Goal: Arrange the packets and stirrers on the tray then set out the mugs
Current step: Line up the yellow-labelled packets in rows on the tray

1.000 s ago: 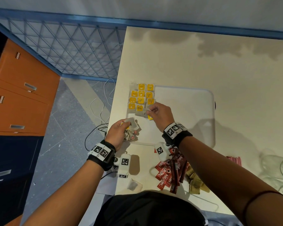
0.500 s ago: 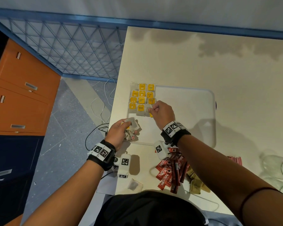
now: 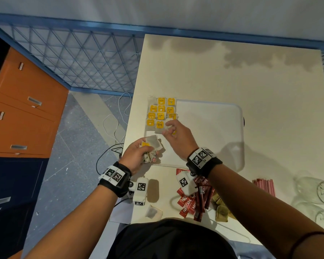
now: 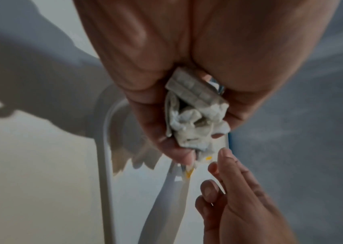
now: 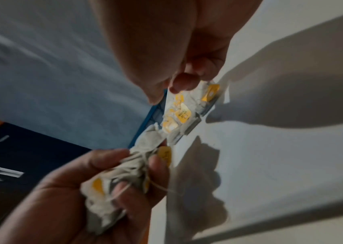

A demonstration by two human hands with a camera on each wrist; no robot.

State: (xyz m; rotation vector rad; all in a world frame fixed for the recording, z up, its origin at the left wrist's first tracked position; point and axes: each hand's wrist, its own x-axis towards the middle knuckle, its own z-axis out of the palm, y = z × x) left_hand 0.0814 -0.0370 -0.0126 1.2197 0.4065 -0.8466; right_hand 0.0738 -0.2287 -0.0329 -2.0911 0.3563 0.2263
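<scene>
Several tea bags with yellow tags point(image 3: 161, 113) lie in neat rows in the far left corner of the white tray point(image 3: 209, 128). My left hand point(image 3: 138, 156) grips a crumpled bundle of tea bags point(image 3: 152, 146) over the tray's near left corner; the left wrist view shows the bundle point(image 4: 195, 118) bunched in its curled fingers. My right hand point(image 3: 171, 130) hovers just right of the bundle beside the nearest row, fingers loose and empty. Its fingertips point(image 4: 224, 158) almost touch the bundle. In the right wrist view the rows point(image 5: 178, 115) lie just past the bundle point(image 5: 124, 173).
Near the table's front edge lie red Nescafe sachets point(image 3: 189, 202), brown packets point(image 3: 221, 208), one loose tea bag point(image 3: 151, 212) and red stirrers point(image 3: 264, 186). Glass mugs point(image 3: 318, 193) stand at the right. A white tagged device point(image 3: 141, 191) sits by my left wrist. The table's left edge is close.
My right hand let go of a tea bag at the near end of the rows and drew back toward the bundle. The left hand has barely moved.
</scene>
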